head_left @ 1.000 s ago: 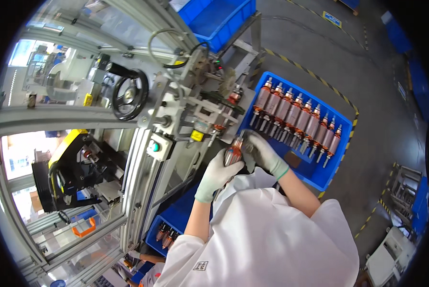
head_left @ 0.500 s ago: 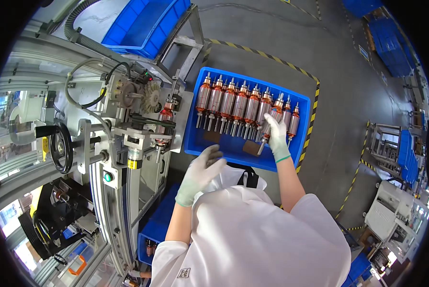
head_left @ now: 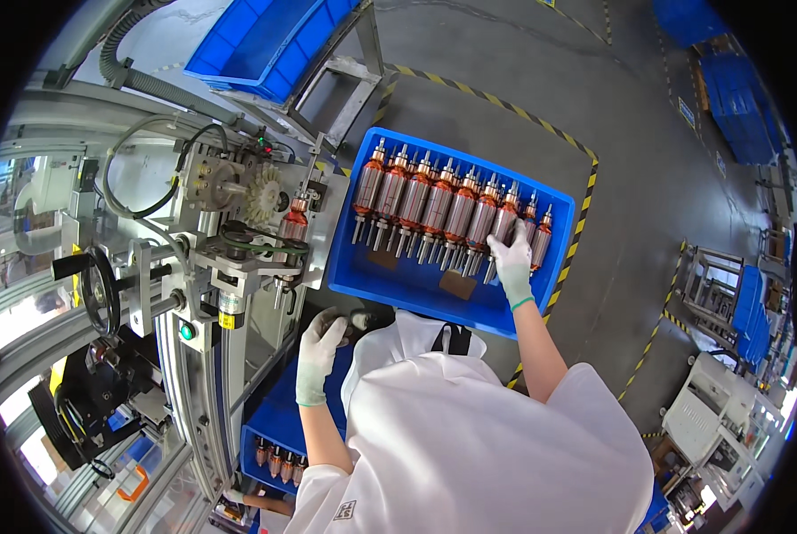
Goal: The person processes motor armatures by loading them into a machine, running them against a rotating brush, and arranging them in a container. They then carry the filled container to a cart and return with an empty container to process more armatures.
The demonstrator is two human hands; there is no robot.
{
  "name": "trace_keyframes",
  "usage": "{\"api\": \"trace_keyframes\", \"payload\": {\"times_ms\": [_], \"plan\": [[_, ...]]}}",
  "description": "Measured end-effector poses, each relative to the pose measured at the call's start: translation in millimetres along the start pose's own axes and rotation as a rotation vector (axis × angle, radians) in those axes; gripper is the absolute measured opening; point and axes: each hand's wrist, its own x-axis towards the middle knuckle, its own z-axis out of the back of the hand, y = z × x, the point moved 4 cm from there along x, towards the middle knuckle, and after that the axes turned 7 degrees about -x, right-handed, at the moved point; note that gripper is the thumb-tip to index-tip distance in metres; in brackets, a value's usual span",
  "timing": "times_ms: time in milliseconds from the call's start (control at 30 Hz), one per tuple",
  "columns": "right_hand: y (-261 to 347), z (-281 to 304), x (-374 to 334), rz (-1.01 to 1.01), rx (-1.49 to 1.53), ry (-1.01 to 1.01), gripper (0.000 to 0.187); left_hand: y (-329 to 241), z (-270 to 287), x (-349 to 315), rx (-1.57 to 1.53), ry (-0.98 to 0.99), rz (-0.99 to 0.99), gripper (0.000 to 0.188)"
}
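My right hand [head_left: 512, 262], in a white glove, has its fingers around the lower part of a motor armature [head_left: 503, 222]. That armature leans in a row of several others [head_left: 437, 206], with copper windings and steel shafts, inside a blue bin [head_left: 390, 287]. My gloved left hand [head_left: 318, 356] hangs in the air left of the bin's near corner. Its dark-tipped fingers are bent but apart, with nothing visible in them. Another armature [head_left: 293, 222] sits upright in the machine [head_left: 229, 191] on the left.
Below my left arm, a second blue bin [head_left: 269, 429] holds several armatures. Another person's gloved hand [head_left: 233, 496] shows at the lower left. A blue crate [head_left: 265, 44] stands on a metal frame [head_left: 341, 98]. Cardboard [head_left: 457, 285] lies in the main bin.
The armature under my right hand has gone from tilted above the row to lying in line with it. My left hand has moved left and down, away from the bin.
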Motion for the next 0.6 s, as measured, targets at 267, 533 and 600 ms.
{"api": "trace_keyframes", "payload": {"times_ms": [267,533,600], "plan": [[-49.0,-14.0,12.0,0.26,-0.085,-0.012,0.074,4.2,4.8,-8.7,-0.089,0.077,-0.082,0.043],[40.0,-53.4,-70.6,0.615,0.11,0.176,0.042,32.6,64.4,-73.6,-0.21,-0.06,-0.187,0.044],[76.3,-86.0,-126.6,0.673,0.016,0.446,0.039,53.2,88.9,-91.0,-0.175,-0.102,-0.2,0.044]]}}
